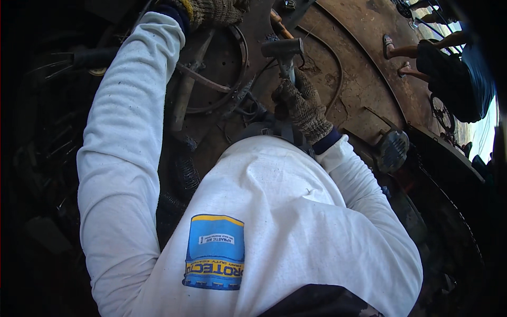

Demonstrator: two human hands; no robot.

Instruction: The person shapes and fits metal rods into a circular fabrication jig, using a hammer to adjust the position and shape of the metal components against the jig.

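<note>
My right hand, in a knitted work glove, is wrapped round the handle of a hammer. The hammer's thick, worn metal head lies across the far end, above my fist. At the upper edge my left hand, gloved too, reaches forward with its fingers curled; the frame cuts it off, so what it grips is hidden. Below that hand stand a curved metal ring and a grey pipe-like bar. A wooden handle lies just beyond the hammer head.
Rusty metal plate spreads ahead, with a curved rod on it. A round slotted metal piece sits right of my right forearm. A coil spring is at lower left. Another person's sandalled foot and a wheel show at right.
</note>
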